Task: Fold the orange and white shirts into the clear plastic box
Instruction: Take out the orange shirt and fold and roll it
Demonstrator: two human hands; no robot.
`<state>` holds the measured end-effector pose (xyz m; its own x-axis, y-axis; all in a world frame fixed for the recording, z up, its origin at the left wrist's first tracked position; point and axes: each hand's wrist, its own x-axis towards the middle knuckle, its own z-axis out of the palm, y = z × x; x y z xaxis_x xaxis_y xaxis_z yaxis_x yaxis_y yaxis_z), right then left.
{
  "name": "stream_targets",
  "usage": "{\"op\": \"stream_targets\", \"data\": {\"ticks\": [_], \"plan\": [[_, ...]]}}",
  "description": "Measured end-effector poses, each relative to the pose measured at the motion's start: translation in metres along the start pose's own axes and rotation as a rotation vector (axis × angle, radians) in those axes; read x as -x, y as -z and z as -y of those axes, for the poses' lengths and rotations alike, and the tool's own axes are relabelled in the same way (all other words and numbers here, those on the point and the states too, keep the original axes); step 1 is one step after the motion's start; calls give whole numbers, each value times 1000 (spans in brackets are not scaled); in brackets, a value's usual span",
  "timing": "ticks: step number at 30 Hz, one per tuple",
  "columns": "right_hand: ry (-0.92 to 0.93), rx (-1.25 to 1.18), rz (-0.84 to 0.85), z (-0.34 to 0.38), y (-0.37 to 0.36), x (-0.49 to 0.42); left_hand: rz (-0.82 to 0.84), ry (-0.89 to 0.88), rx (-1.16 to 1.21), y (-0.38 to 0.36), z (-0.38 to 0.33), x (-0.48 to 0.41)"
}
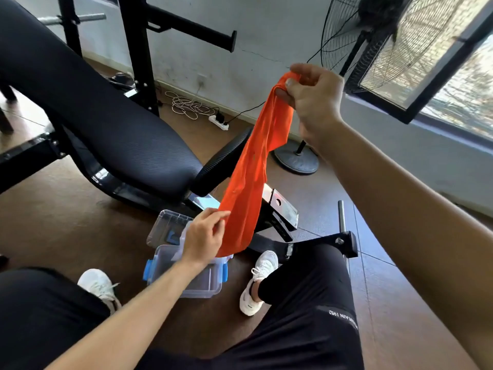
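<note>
Hanging in the air between two bare hands, the orange shirt [253, 166] is bunched into a long, narrow rope of cloth that runs from upper right down to lower left. The right hand [314, 102] is raised high, its thumb and fingers pinched tight on the top end of the fabric. The left hand [202, 233] is lower, fingers curled around the side of the shirt near its bottom end, gripping it. The shirt's lowest fold dangles just over the clear plastic box [192, 276], which sits open on the brown floor [66, 222] between the person's white sneakers [256, 284]. The box has blue latches on its sides; something pale lies at its back edge, partly hidden behind the left wrist, and whether that is the white shirt cannot be told. The box's clear lid [166, 225] lies on the floor just behind it, touching or nearly touching the box.

The person is seated, with black shorts [306, 303] covering both knees at the bottom of the view. A black padded weight bench [106, 124] stretches across the left half of the scene, its steel frame reaching the floor behind the shirt. By the far wall stand a pedestal fan [368, 44], a white power strip [218, 122] and a loose coil of cable [189, 105]
</note>
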<state>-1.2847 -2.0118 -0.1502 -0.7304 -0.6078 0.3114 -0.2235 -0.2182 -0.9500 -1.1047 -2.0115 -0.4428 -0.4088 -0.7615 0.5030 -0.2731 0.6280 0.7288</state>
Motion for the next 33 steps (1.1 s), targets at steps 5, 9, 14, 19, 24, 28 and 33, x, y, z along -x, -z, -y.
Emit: {"op": "stream_targets", "data": {"ticks": [5, 9, 14, 19, 24, 28, 33], "plan": [[41, 60, -2, 1, -10, 0, 20, 129, 61, -46, -26, 7], [54, 74, 25, 5, -17, 5, 18, 232, 89, -64, -35, -6], [89, 61, 44, 14, -26, 4, -50, 304, 55, -64, -30, -36], [68, -18, 66, 20, -30, 3, -174, 300, 30, -50, -18, -50], [26, -67, 84, 18, -28, -2, -276, 301, -16, -48, -9, -63], [11, -63, 105, 7, -20, -3, -216, 328, -93, -56, 2, -68], [0, -59, 113, 4, -10, -3, -177, 425, -109, -71, 0, -82]]}}
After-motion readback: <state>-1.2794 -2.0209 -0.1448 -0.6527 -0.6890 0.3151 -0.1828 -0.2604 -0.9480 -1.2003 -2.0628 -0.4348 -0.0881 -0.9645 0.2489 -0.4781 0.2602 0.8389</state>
